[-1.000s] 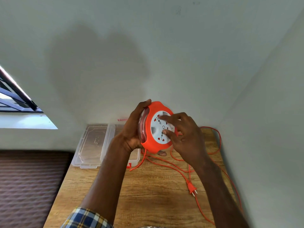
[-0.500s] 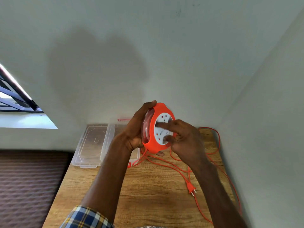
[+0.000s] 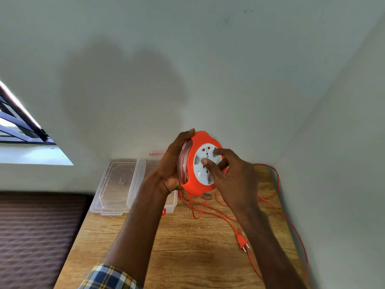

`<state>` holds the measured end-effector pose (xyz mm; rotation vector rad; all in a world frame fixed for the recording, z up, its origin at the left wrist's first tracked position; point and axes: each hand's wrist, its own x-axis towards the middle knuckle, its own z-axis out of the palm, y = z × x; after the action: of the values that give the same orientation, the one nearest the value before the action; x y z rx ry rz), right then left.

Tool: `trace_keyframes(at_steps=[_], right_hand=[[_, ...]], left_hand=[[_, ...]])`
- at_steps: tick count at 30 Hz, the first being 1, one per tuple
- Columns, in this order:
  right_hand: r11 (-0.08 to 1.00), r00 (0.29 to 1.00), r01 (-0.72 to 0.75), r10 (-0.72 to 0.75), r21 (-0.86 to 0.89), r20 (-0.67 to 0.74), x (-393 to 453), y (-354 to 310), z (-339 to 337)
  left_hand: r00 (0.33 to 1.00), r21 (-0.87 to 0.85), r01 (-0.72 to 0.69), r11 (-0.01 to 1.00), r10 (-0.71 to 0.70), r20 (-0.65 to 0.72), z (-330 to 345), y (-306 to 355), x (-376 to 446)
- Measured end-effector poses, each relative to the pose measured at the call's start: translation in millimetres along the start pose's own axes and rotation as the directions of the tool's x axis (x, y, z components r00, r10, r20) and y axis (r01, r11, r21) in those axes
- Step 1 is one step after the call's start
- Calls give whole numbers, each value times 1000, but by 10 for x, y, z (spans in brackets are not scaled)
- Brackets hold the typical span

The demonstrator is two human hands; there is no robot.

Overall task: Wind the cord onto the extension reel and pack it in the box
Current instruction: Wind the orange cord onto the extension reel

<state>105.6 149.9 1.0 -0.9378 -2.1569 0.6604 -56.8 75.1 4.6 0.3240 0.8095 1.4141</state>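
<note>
I hold an orange extension reel [image 3: 192, 181] with a white socket face [image 3: 205, 163] upright above the wooden table [image 3: 183, 247]. My left hand [image 3: 171, 165] grips the reel's back and rim. My right hand [image 3: 231, 174] has its fingers pressed on the white socket face. Some orange cord shows wound inside the reel. The rest of the orange cord [image 3: 208, 211] lies in loose loops on the table, ending in an orange plug [image 3: 241, 243]. A clear plastic box [image 3: 171, 202] stands behind my left hand, mostly hidden by it.
The box's clear lid [image 3: 116, 184] lies open to its left at the table's back left corner. Walls close the table in at the back and right. Cord runs along the right wall. A window [image 3: 18, 126] is at far left.
My right hand's fingers have shifted round on the white face, turning it. The reel has tilted a little, and the cord loops on the table have drawn in slightly.
</note>
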Motion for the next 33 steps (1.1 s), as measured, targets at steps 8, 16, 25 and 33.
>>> trace_keyframes(at_steps=[8,16,25,33], right_hand=[[961,915,277,-259,-13,310,71,191,-113],[958,957,244,-213,-152,197,38,124,-78],[995,995,-98,97,-32,-39,-27,-37,76],[947,902,294,-319,128,291,94,225,-137]], left_hand=[[999,-25,1,1000,-2,-38,-37,59,-13],[1000,4,22,1000,-22,-22,-21,37,-19],[999,-7,-3,1000,3,-51,17,-27,48],[999,-27,46,999,-46,12,-57,39,11]])
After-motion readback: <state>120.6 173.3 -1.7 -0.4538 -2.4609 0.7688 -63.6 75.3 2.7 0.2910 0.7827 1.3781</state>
